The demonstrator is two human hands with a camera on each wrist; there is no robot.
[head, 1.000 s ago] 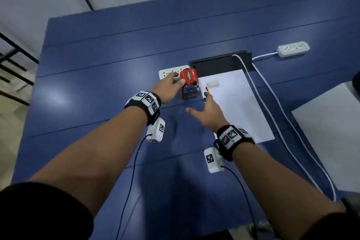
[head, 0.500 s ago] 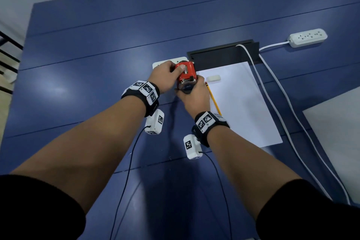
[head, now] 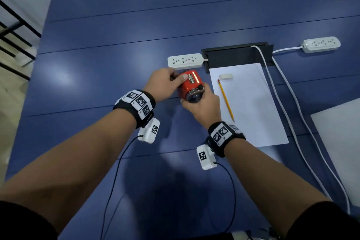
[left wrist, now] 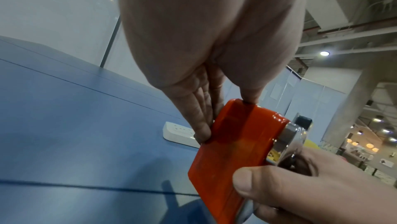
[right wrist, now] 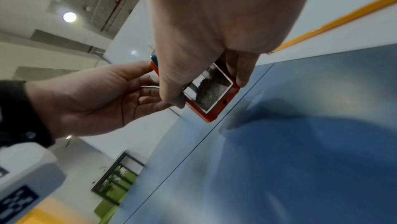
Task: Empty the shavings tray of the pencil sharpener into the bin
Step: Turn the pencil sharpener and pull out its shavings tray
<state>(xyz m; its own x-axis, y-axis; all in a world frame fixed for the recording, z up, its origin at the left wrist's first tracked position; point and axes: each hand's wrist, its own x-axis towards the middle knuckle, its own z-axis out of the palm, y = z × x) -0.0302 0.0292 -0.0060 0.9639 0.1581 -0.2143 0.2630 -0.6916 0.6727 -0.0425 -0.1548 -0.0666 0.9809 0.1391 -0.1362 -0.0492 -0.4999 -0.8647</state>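
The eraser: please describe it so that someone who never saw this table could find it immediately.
On the blue table lies a white paper sheet, just below a black cable slot. The eraser rests near the sheet's top left corner, above the yellow pencil. It is the only small, white, rounded block there.

A small label on top of the red pencil sharpener point(head: 191, 84) carries print, too blurred for reading.
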